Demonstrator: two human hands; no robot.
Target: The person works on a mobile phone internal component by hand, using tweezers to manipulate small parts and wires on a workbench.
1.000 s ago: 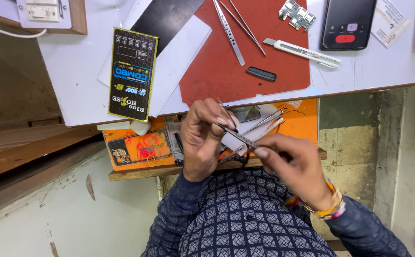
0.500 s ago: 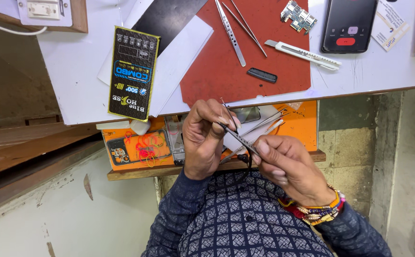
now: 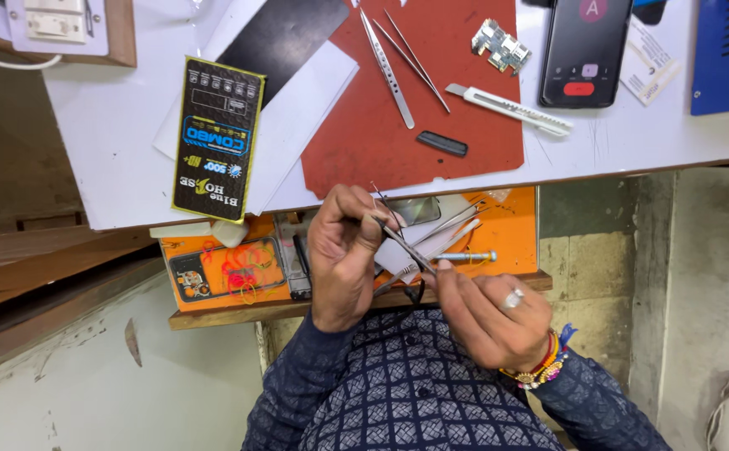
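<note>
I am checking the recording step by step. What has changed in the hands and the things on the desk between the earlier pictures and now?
Very little. The right hand drew slightly back toward the body, then settled, keeping its grip on the tweezers. The left hand kept pinching at their tip. The spare tweezers, utility knife, phone and black packet on the white desk did not move.

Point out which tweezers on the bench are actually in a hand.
The thin tweezers pinched between both hands above the orange tray; the other pair lies untouched on the red mat.
</note>
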